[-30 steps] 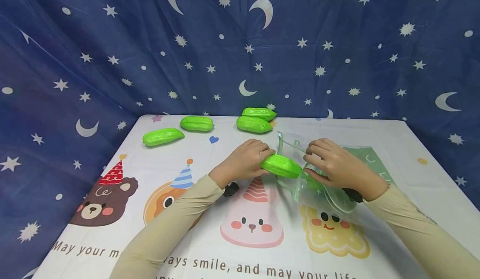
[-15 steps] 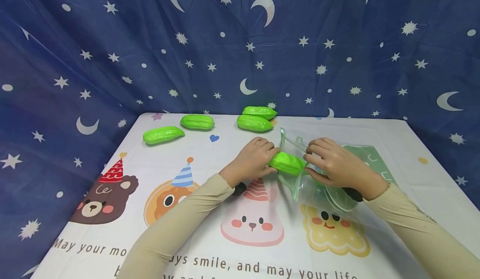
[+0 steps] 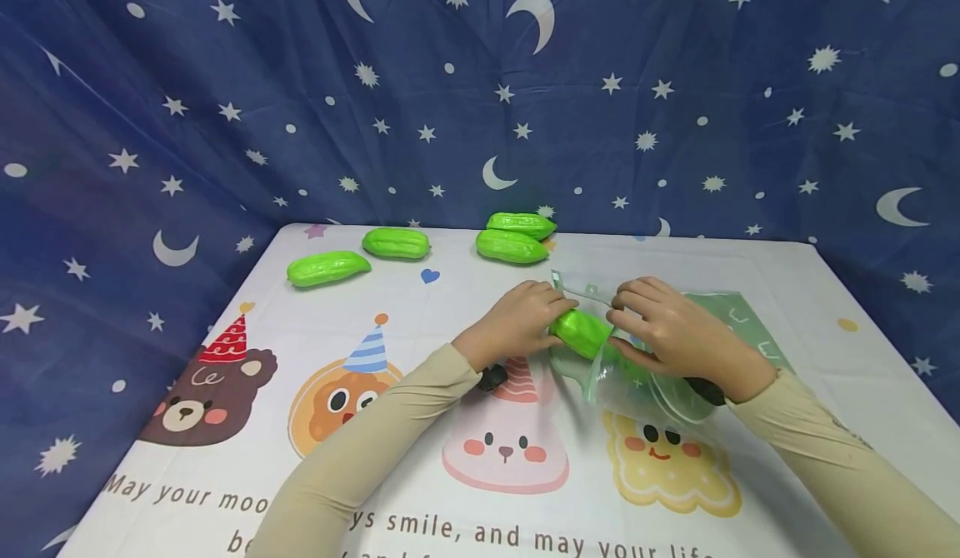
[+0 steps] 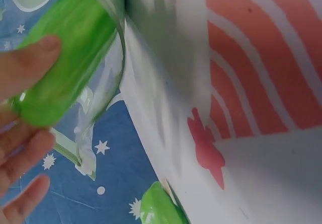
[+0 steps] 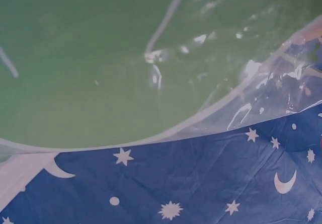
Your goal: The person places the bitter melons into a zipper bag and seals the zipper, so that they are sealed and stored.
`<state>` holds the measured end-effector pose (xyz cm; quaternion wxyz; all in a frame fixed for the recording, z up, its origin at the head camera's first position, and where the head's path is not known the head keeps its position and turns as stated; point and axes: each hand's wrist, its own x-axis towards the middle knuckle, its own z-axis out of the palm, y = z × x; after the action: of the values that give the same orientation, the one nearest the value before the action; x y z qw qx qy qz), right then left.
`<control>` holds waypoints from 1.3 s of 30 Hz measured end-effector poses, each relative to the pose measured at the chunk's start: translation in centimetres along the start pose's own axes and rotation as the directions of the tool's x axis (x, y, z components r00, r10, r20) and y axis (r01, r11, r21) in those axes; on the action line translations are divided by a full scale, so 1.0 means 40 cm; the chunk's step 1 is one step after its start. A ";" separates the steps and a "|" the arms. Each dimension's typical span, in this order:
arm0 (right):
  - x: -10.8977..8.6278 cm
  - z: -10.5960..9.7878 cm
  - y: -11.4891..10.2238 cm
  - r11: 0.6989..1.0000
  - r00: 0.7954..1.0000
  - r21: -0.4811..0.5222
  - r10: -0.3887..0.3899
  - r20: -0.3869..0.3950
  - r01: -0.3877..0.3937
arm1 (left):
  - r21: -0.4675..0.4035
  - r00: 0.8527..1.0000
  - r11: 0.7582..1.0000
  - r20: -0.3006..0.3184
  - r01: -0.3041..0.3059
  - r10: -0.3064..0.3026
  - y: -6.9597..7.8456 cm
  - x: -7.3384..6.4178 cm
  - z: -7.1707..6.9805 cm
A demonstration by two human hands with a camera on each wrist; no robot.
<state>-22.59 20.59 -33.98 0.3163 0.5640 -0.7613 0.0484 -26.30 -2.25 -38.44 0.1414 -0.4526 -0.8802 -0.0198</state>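
Green veg (image 3: 581, 333) is gripped by L hand (image 3: 521, 321) at open clear bag (image 3: 678, 400), w/ bag pinched by R hand (image 3: 675, 329); 4 more veg (image 3: 396, 244) are seen far back.

Brown lettering runs in two lines along the near side of the white tablecloth (image 3: 802, 291). The upper line (image 3: 450, 530) begins "May your moo", breaks off behind the left sleeve (image 3: 375, 445), then picks up with "ys smile, and may your lif", its end clipped at the bottom of the head view. The lower line (image 3: 242, 542) shows "be" before the sleeve; past it only letter tops appear, too cut off to read surely. The clear bag (image 3: 611, 387) carries a small plus sign (image 3: 637, 383). White strokes on its green panel (image 3: 720, 304) look letter-like but are illegible.
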 end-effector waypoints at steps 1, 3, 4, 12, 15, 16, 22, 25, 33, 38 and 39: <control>0.000 0.000 0.000 1.000 1.000 0.000 -0.001 -0.003 0.001 | -0.018 1.000 1.000 0.018 -0.015 0.015 0.000 0.000 0.001; -0.001 0.001 -0.001 1.000 1.000 -0.003 -0.002 -0.005 0.002 | -0.035 0.999 0.999 0.038 -0.035 0.036 -0.001 -0.001 0.004; -0.001 0.001 -0.001 1.000 1.000 -0.004 -0.001 -0.006 0.001 | -0.033 0.998 0.999 0.040 -0.036 0.037 -0.001 -0.001 0.006; -0.005 -0.001 0.000 1.000 1.000 -0.021 0.009 0.024 -0.009 | 0.184 0.996 0.980 -0.056 0.074 -0.065 0.004 0.003 0.016; -0.006 -0.001 0.000 1.000 1.000 -0.023 0.011 0.028 -0.010 | 0.247 0.993 0.964 -0.082 0.104 -0.086 0.006 0.005 0.021; -0.006 -0.001 0.000 1.000 1.000 -0.024 0.011 0.027 -0.011 | 0.257 0.993 0.961 -0.086 0.107 -0.087 0.007 0.006 0.023; -0.006 0.000 -0.001 1.000 1.000 -0.013 0.008 0.011 -0.008 | 0.239 0.997 0.969 -0.067 0.058 -0.043 0.011 0.007 0.035; -0.005 0.000 -0.002 1.000 1.000 -0.008 0.006 0.003 -0.006 | 0.196 0.999 0.980 -0.036 0.018 -0.012 0.011 0.003 0.036; -0.010 -0.002 -0.002 1.000 1.000 0.002 0.007 -0.004 -0.007 | 0.095 0.999 0.995 0.041 0.006 -0.010 -0.004 -0.025 0.024; -0.016 -0.006 -0.001 1.000 1.000 0.009 0.005 -0.001 -0.005 | 0.038 0.998 0.999 0.047 0.039 -0.041 -0.032 -0.047 0.013; -0.017 -0.006 -0.001 1.000 1.000 0.009 0.000 -0.006 0.000 | 0.028 0.998 0.998 0.042 0.047 -0.048 -0.038 -0.052 0.012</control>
<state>-22.33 21.24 -34.15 0.3161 0.5650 -0.7603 0.0533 -26.46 -4.73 -39.31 0.1281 -0.4299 -0.8938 -0.0015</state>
